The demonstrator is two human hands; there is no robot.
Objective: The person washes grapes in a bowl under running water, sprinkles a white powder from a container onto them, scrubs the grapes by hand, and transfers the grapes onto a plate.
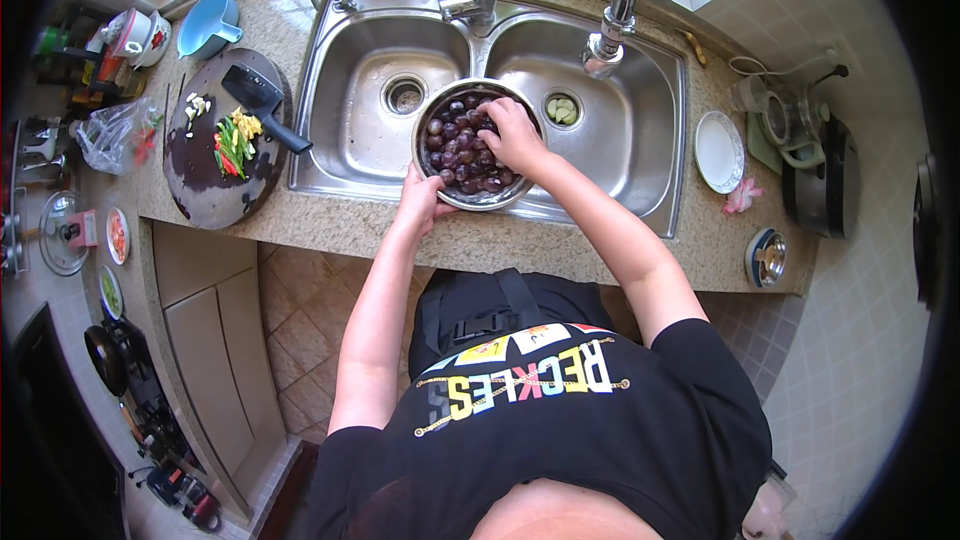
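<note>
A round metal bowl (487, 204) full of dark purple grapes (459, 141) straddles the front of the divider in a stainless steel double sink (360, 120). My left hand (422, 200) grips the bowl's lower left side, its thumb against the outside and the other fingers mostly hidden under it. Over the bowl's right half, my right hand (516, 136) reaches in with bent fingertips touching the grapes. Whether it pinches a grape is hidden by the fingers. Behind the bowl rises a chrome faucet (480, 4), with a second curved spout (604, 49) over the right basin.
A round cutting board (247, 202) at left carries a cleaver (259, 97), sliced peppers (231, 150) and chopped garlic (196, 106). Behind it sits a blue plastic basin (210, 22). Pale green pieces (561, 111) lie in the right drain. A white plate (718, 152) rests on the right counter.
</note>
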